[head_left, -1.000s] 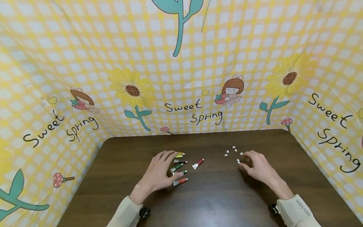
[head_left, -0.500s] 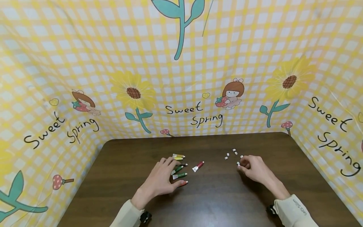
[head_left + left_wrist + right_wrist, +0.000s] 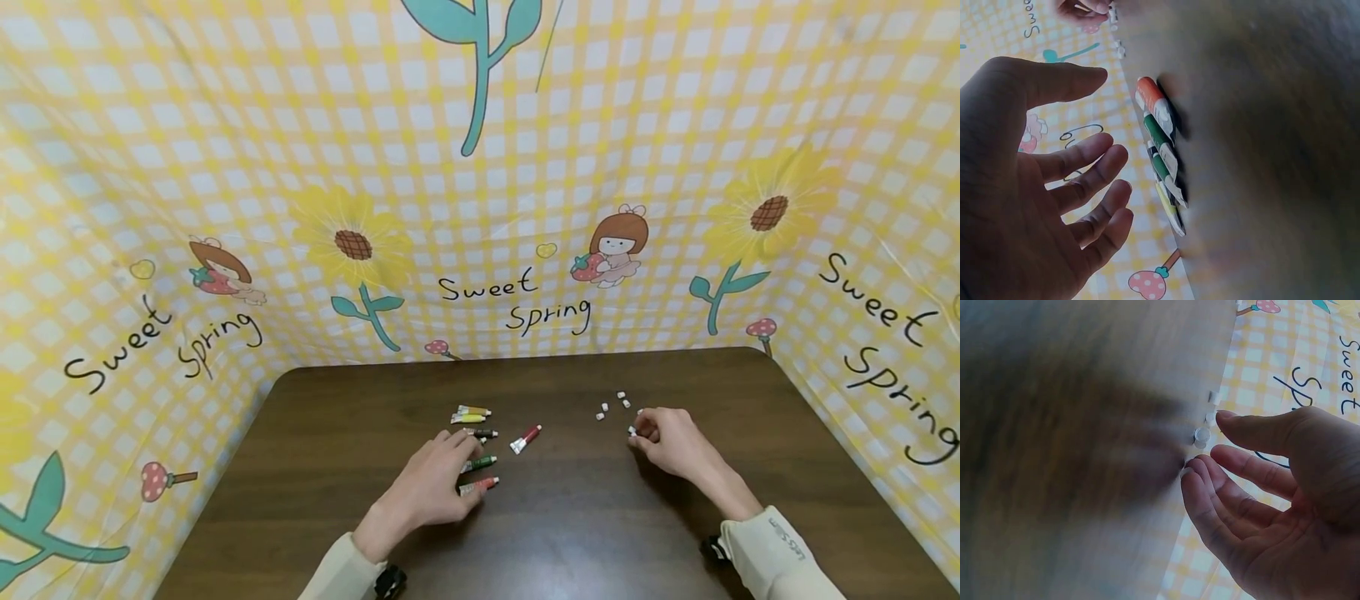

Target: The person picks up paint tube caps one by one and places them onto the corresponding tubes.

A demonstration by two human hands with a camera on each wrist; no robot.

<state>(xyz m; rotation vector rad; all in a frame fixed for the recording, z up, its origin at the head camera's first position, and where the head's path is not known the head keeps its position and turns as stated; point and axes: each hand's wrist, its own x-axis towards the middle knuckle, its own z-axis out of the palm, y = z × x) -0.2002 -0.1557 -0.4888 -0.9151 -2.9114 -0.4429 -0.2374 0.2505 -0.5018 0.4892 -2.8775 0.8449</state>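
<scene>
My left hand (image 3: 431, 483) spreads over a row of small paint tubes. Its thumb is by the orange tube (image 3: 483, 484), its fingertips are over the dark tube (image 3: 487, 433), and it partly covers a green tube (image 3: 482, 463). In the left wrist view, a gap separates the thumb from the fingers, with the orange tube (image 3: 1152, 94) beyond. My right hand (image 3: 670, 442) bends its thumb and forefinger toward a small white cap (image 3: 632, 431). In the right wrist view, a round white cap (image 3: 1202, 435) shows beyond the parted thumb and forefinger.
Yellow tubes (image 3: 471, 418) lie beyond the left hand, and a red tube (image 3: 527, 439) lies slanted to its right. More white caps (image 3: 622, 395) sit farther back. A checked cloth (image 3: 480, 317) hangs along the far edge of the brown table (image 3: 555, 517).
My left hand has drawn back toward me, uncovering the yellow tubes, and its thumb and fingers have come closer together. My right thumb and forefinger have moved nearer each other by the cap.
</scene>
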